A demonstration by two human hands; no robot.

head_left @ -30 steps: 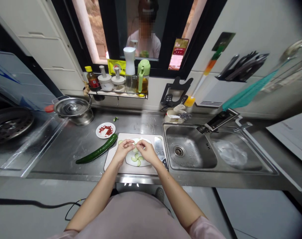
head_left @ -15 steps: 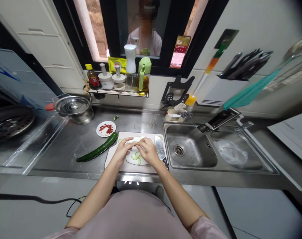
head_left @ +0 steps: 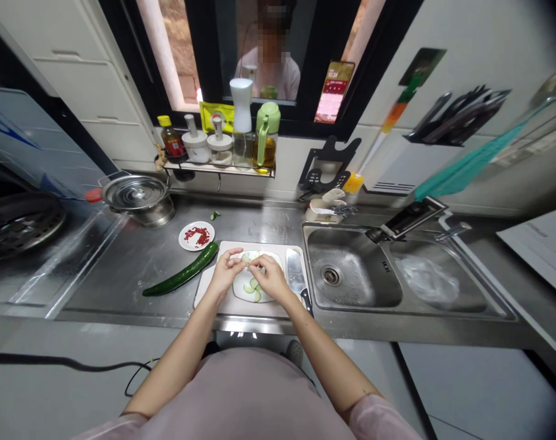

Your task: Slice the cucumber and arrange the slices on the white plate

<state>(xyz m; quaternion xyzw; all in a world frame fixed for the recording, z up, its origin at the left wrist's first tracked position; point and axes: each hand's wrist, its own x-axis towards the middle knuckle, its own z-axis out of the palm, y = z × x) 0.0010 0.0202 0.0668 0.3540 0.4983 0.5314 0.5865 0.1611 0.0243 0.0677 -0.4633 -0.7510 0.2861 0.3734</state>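
Over a white plate (head_left: pixel 265 297), my left hand (head_left: pixel 226 272) and my right hand (head_left: pixel 271 280) come together with fingertips pinched. Between them is a thin cucumber slice (head_left: pixel 245 258), partly hidden by the fingers. More pale green cucumber slices (head_left: pixel 256 294) lie fanned in a curve on the plate. Under the plate is a light cutting board (head_left: pixel 203 298). A kitchen knife (head_left: pixel 295 270) rests flat on the board's right side, its black handle towards me. Left of the board lies a long dark green cucumber (head_left: pixel 181 278), its near end beside the board.
A small white plate (head_left: pixel 183 242) of chopped red pieces stands behind the cucumber. Green scraps (head_left: pixel 214 215) lie farther back. A lidded steel pot (head_left: pixel 152 211) is at left, a sink (head_left: pixel 351 293) at right. Seasoning jars and an oil bottle (head_left: pixel 267 137) line the wall rack (head_left: pixel 223 169).
My hands have shifted slightly, and the cucumber slice between the fingertips now shows more clearly. The slices on the plate look the same. The whole view has moved a little.
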